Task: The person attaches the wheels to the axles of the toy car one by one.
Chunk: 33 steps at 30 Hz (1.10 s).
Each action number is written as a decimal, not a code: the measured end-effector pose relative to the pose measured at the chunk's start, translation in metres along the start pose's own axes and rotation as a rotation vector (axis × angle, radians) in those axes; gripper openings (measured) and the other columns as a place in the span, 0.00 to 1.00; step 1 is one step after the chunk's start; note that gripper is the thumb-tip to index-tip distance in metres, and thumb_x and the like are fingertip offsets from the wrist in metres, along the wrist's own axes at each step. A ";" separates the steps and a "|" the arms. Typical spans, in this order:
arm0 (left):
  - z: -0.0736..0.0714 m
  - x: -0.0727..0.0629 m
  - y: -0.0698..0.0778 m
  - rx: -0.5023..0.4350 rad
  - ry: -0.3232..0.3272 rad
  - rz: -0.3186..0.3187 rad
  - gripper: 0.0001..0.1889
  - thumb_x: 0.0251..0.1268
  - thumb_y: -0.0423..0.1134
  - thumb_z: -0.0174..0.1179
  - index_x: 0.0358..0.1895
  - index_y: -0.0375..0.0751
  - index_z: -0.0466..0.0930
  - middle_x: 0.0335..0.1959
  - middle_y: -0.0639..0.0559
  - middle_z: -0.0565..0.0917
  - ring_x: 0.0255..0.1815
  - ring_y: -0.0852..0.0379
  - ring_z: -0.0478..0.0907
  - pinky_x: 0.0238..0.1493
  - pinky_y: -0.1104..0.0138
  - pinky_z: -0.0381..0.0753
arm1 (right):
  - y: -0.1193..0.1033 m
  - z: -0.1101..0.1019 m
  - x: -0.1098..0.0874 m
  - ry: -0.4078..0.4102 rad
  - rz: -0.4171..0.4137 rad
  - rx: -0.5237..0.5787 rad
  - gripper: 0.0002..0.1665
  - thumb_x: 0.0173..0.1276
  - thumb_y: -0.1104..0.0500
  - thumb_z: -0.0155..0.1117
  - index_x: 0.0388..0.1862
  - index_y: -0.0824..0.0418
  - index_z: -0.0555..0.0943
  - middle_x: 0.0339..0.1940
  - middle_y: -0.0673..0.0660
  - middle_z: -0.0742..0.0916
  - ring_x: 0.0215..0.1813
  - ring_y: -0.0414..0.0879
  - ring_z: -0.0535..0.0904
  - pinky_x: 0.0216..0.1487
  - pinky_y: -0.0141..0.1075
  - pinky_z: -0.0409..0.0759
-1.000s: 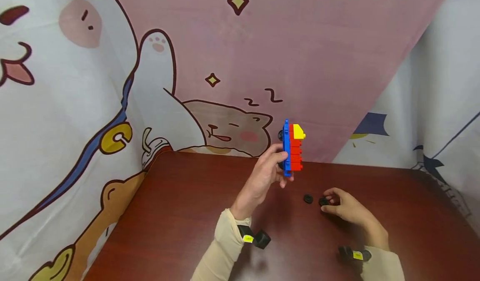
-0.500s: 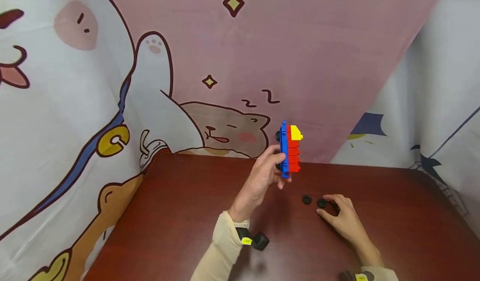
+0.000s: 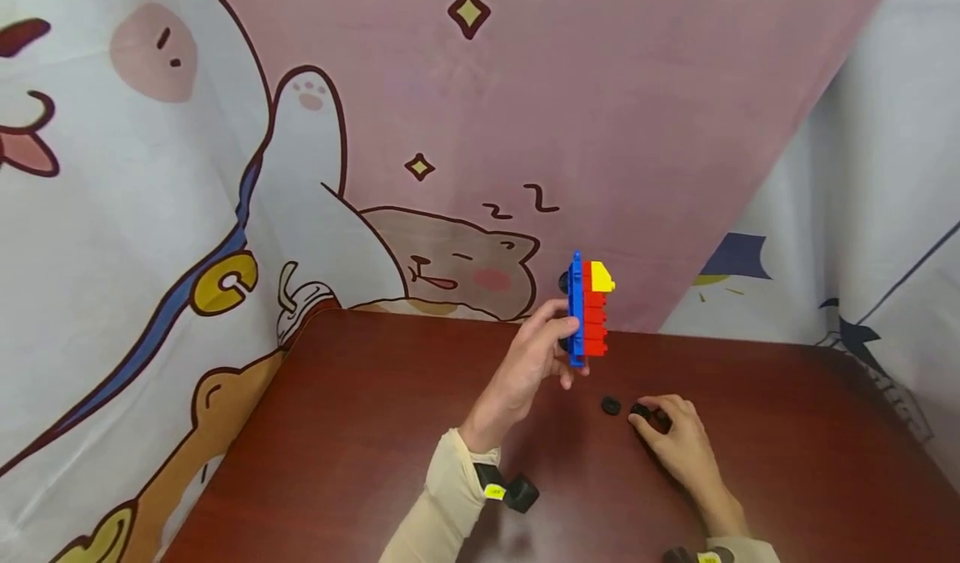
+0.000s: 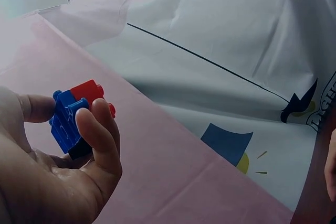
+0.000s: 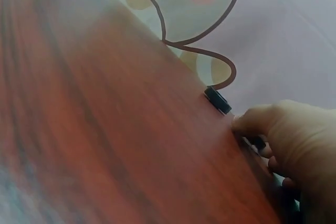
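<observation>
Currently gripping the toy in the left hand, standing it on end above the surface and in front of the drape. Clasping the blue base with curled fingers, pressing on opposite sides of it, going by the left wrist view. Facing the red bricks toward the right, with the yellow piece sitting topmost. Showing mounted wheels along the other side, partly hiding the lower one behind the hand.

Lower and farther right, bending the right hand down to the surface and pinching a black wheel between fingertips, covering part of it. Curling the remaining fingers beneath, judging by the right wrist view. Having a loose wheel lying on the surface just to the left, near the right hand but not touching it.

Wearing cream sleeves on both arms, carrying black cameras with yellow labels at both wrists.

Beyond the dark reddish surface, facing that pink and white drape, printed with a sleeping brown cat, yellow stars, a yellow bell and, toward the right, a blue flag shape.
</observation>
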State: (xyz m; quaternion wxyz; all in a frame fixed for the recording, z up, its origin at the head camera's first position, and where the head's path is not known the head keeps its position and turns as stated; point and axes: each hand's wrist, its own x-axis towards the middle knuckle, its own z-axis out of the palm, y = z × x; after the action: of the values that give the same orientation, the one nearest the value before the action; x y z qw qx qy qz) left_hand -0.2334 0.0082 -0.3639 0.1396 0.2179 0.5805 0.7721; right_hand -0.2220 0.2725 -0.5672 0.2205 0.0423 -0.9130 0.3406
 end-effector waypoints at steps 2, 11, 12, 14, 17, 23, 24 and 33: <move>0.000 0.001 0.000 -0.005 0.000 0.001 0.22 0.76 0.46 0.44 0.64 0.36 0.67 0.33 0.53 0.80 0.24 0.61 0.79 0.22 0.73 0.75 | 0.001 0.001 0.001 0.026 0.005 0.029 0.17 0.58 0.61 0.76 0.46 0.62 0.85 0.41 0.54 0.83 0.40 0.35 0.69 0.39 0.21 0.68; 0.004 0.003 -0.004 -0.019 -0.026 -0.034 0.23 0.76 0.46 0.44 0.65 0.36 0.68 0.50 0.24 0.79 0.24 0.61 0.81 0.22 0.73 0.76 | -0.037 -0.007 0.017 0.144 -0.046 0.277 0.20 0.56 0.72 0.73 0.50 0.65 0.85 0.45 0.55 0.82 0.39 0.37 0.76 0.41 0.18 0.72; 0.004 0.003 -0.004 -0.026 -0.030 -0.036 0.23 0.76 0.46 0.44 0.65 0.36 0.68 0.48 0.26 0.81 0.24 0.61 0.81 0.23 0.73 0.76 | -0.047 -0.012 0.021 0.159 -0.074 0.304 0.21 0.56 0.73 0.72 0.50 0.66 0.85 0.45 0.55 0.82 0.40 0.37 0.76 0.41 0.18 0.72; 0.005 0.003 -0.005 -0.049 -0.039 -0.032 0.22 0.77 0.46 0.44 0.65 0.36 0.67 0.42 0.33 0.83 0.24 0.61 0.82 0.23 0.72 0.78 | -0.071 -0.023 0.030 0.190 -0.143 0.359 0.21 0.55 0.76 0.70 0.50 0.67 0.84 0.45 0.55 0.82 0.41 0.37 0.76 0.43 0.19 0.72; 0.004 0.001 -0.005 -0.074 -0.045 -0.029 0.22 0.77 0.46 0.44 0.65 0.36 0.67 0.34 0.47 0.83 0.22 0.61 0.83 0.23 0.72 0.80 | -0.112 -0.044 0.044 0.254 -0.242 0.472 0.21 0.54 0.79 0.67 0.49 0.71 0.84 0.46 0.54 0.82 0.44 0.38 0.76 0.44 0.21 0.73; 0.004 0.002 -0.005 -0.059 -0.010 -0.017 0.21 0.77 0.46 0.43 0.64 0.37 0.68 0.32 0.53 0.84 0.21 0.60 0.83 0.22 0.71 0.79 | -0.185 -0.078 0.059 0.314 -0.397 0.585 0.20 0.54 0.78 0.66 0.48 0.74 0.83 0.47 0.55 0.82 0.46 0.42 0.76 0.47 0.26 0.75; 0.004 0.003 -0.005 -0.059 -0.009 -0.013 0.21 0.77 0.46 0.43 0.64 0.37 0.68 0.31 0.53 0.83 0.21 0.60 0.83 0.22 0.72 0.79 | -0.192 -0.080 0.059 0.300 -0.418 0.574 0.21 0.53 0.77 0.66 0.49 0.74 0.83 0.47 0.56 0.82 0.47 0.42 0.76 0.48 0.26 0.75; 0.009 0.003 -0.005 -0.055 0.012 -0.022 0.21 0.77 0.45 0.45 0.64 0.36 0.68 0.31 0.56 0.80 0.20 0.62 0.77 0.21 0.72 0.77 | -0.212 -0.084 0.052 0.197 -0.461 0.459 0.27 0.49 0.78 0.68 0.52 0.67 0.83 0.48 0.61 0.82 0.54 0.40 0.77 0.58 0.24 0.74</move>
State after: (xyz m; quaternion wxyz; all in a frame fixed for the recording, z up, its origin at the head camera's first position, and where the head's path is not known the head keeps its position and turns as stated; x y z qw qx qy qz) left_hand -0.2320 0.0187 -0.3660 0.1506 0.2031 0.5623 0.7874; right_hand -0.1890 0.1679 -0.3601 0.3634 0.2629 -0.7535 0.4807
